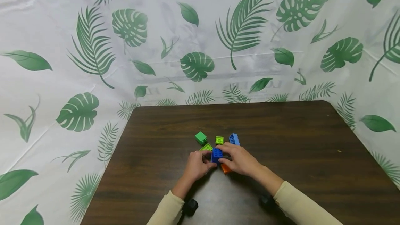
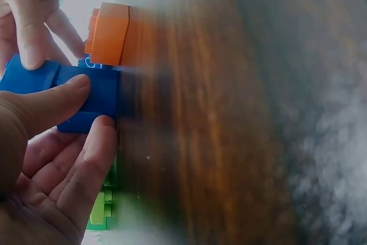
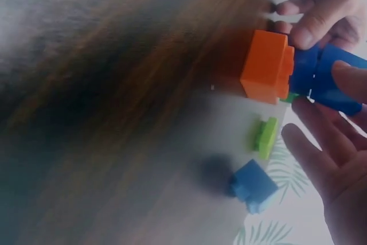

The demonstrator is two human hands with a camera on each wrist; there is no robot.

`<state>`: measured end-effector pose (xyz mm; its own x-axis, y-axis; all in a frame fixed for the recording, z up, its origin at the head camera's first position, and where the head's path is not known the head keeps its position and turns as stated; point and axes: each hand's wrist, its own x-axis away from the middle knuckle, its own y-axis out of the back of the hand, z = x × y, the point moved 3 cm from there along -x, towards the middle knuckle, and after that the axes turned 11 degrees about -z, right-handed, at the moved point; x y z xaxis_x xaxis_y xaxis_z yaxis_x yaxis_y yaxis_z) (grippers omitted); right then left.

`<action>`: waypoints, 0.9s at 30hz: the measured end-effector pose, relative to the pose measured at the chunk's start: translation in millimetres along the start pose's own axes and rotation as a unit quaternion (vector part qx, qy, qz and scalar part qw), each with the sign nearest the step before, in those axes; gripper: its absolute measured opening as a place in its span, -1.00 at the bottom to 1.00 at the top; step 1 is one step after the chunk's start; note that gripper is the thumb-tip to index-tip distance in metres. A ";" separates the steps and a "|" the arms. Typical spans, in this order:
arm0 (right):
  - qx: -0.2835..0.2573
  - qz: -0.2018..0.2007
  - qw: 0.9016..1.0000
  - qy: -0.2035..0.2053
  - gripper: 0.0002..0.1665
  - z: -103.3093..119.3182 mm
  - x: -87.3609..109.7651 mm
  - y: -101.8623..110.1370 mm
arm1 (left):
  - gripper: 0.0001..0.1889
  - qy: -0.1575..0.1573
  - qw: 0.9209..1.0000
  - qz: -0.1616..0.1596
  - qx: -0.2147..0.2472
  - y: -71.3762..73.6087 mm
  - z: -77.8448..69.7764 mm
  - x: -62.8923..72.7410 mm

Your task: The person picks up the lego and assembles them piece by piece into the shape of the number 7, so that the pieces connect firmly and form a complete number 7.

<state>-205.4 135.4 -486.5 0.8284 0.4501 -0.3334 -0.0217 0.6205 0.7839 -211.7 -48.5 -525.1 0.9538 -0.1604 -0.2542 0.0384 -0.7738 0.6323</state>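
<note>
Two dark blue toy building bricks stand one on top of the other in front of me, with a thin gap along their seam in the right wrist view. My left hand (image 1: 196, 165) holds the lower blue brick (image 2: 100, 93) near the table, its thumb across one side. My right hand (image 1: 240, 159) grips the upper blue brick (image 3: 344, 81) between thumb and fingers. That upper brick sits slightly tilted in the left wrist view. Just beside the pair lies an orange brick (image 3: 265, 66), partly hidden by my right hand in the head view.
Beyond my hands lie a green brick (image 1: 201, 137), a lime brick (image 1: 206, 147), another small lime brick (image 1: 219, 140) and a lighter blue brick (image 1: 234, 139). All are on a dark wooden table (image 1: 150, 141). A leaf-printed sheet (image 1: 168, 16) hangs behind its far edge.
</note>
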 end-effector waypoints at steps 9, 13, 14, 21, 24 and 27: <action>0.059 0.000 0.998 0.002 -0.45 5.6 -2.2 -1.9 | -0.54 -0.004 1.000 -0.005 -0.005 -0.2 -0.7 -0.6; 0.071 0.004 0.997 0.010 -0.46 8.9 -4.3 -1.2 | -0.55 -0.017 1.000 -0.006 -0.015 0.0 -2.1 -1.4; 0.074 0.005 0.997 0.015 -0.47 9.8 -5.1 -1.0 | -0.55 -0.019 1.000 -0.005 -0.018 0.0 -2.3 -1.4; 0.095 0.013 0.994 0.058 -0.45 11.8 -8.6 0.9 | -0.57 -0.031 0.999 -0.006 -0.016 0.8 -5.2 -1.2; 0.098 0.017 0.993 0.067 -0.45 11.1 -9.5 1.0 | -0.58 -0.040 0.999 -0.005 -0.016 1.2 -7.0 -1.8; 0.096 0.022 0.994 0.057 -0.44 9.8 -9.7 0.6 | -0.58 -0.038 0.999 0.001 -0.013 1.6 -7.8 -2.5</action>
<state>-208.0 125.1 -477.6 0.7596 0.5508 -0.3459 0.0596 0.4706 0.8803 -211.8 -44.5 -517.8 0.9283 -0.2091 -0.3076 0.0452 -0.7573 0.6515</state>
